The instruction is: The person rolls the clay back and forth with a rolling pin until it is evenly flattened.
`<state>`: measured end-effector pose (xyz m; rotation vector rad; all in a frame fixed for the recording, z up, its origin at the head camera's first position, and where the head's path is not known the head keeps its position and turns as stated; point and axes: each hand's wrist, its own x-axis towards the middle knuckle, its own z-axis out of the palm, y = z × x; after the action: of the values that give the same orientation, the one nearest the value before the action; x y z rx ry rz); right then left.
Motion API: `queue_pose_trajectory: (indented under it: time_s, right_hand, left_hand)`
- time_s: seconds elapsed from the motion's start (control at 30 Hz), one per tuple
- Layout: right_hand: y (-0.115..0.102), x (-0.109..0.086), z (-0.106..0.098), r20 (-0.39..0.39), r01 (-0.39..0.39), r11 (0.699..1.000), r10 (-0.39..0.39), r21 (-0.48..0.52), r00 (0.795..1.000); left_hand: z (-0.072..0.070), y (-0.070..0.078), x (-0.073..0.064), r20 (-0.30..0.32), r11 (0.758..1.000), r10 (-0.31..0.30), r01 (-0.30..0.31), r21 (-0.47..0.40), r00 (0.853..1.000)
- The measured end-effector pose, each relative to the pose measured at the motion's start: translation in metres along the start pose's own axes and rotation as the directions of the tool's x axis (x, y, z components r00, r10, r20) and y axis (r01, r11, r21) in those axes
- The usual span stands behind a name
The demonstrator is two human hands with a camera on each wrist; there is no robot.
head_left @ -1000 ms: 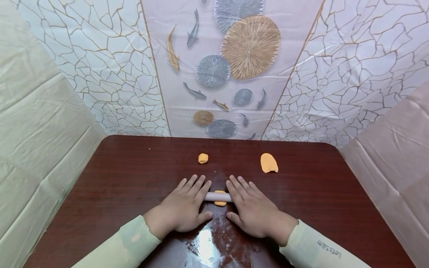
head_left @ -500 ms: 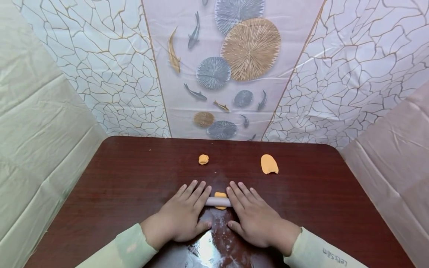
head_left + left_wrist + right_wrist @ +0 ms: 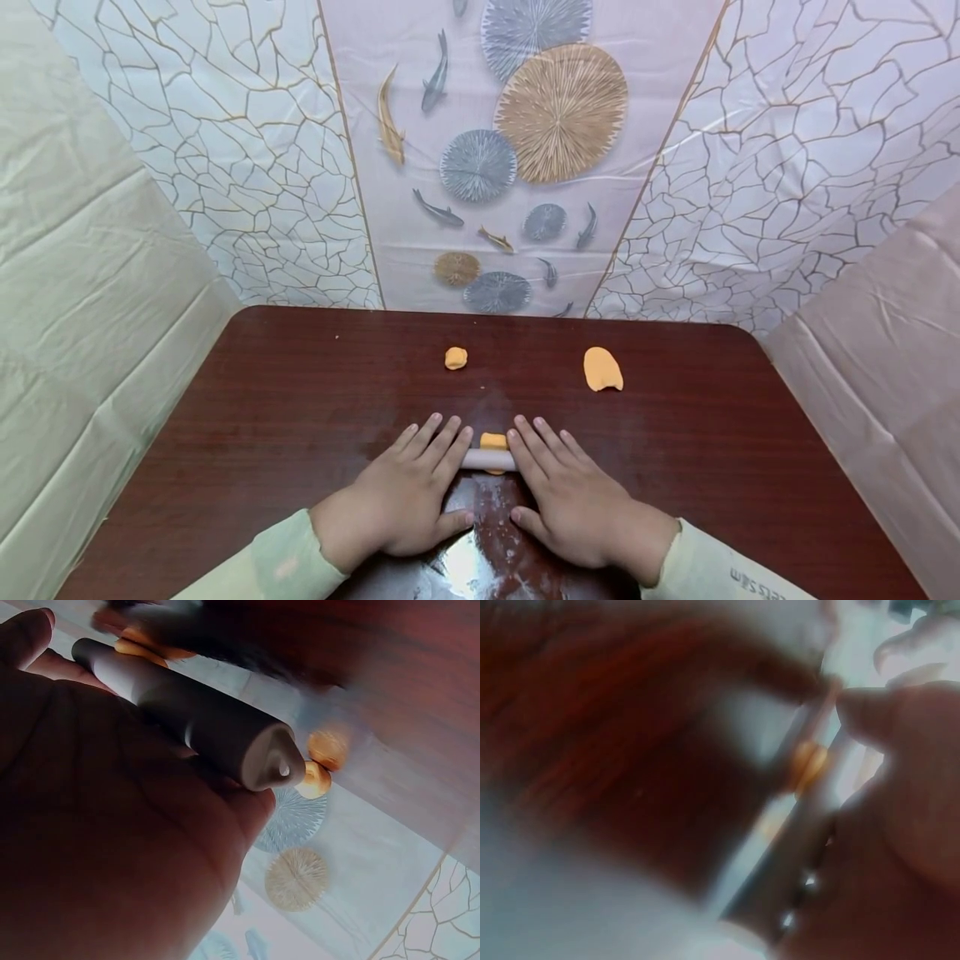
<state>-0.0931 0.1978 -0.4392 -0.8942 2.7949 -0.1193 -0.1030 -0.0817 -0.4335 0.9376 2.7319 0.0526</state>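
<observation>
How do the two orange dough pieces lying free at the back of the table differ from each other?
The left dough piece is a small, rounded lump; the right dough piece is plainly larger. The left one looks thick and compact, while the right one is pressed flat into an elongated oval. Both are the same orange, lie untouched on the dark wooden table, and sit beyond both hands.

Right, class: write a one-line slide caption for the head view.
Two flat hands, left and right, press a rolling pin over orange dough on a dark table.
</observation>
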Motion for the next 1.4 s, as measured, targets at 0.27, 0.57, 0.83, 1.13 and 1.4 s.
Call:
queue_pose_trajectory:
  time_s: [0.27,0.57,0.83,1.13,1.4]
  right_hand:
    - [-0.002,-0.003,-0.001,-0.006,0.002,1.0,-0.002,0.009,1.0]
    - [-0.004,-0.006,0.003,-0.012,0.013,1.0,-0.013,-0.001,1.0]
    - [-0.007,-0.011,0.003,-0.006,0.007,1.0,-0.007,0.001,1.0]
    - [-0.008,-0.013,0.006,-0.027,0.016,1.0,-0.016,-0.012,1.0]
    - [-0.011,-0.011,0.006,-0.038,-0.005,1.0,0.004,-0.014,0.999]
  left_hand:
    - [0.003,0.001,-0.002,-0.002,1.0,0.001,-0.001,-0.002,1.0]
    - [0.006,0.003,-0.006,-0.016,1.0,-0.002,0.002,0.011,1.0]
    - [0.009,0.008,-0.01,-0.026,0.999,-0.004,0.005,0.045,1.0]
    - [0.01,0.011,-0.013,-0.055,0.998,0.003,0.0,0.065,0.998]
    - [0.011,0.016,-0.009,-0.033,0.997,-0.061,0.062,0.042,0.998]
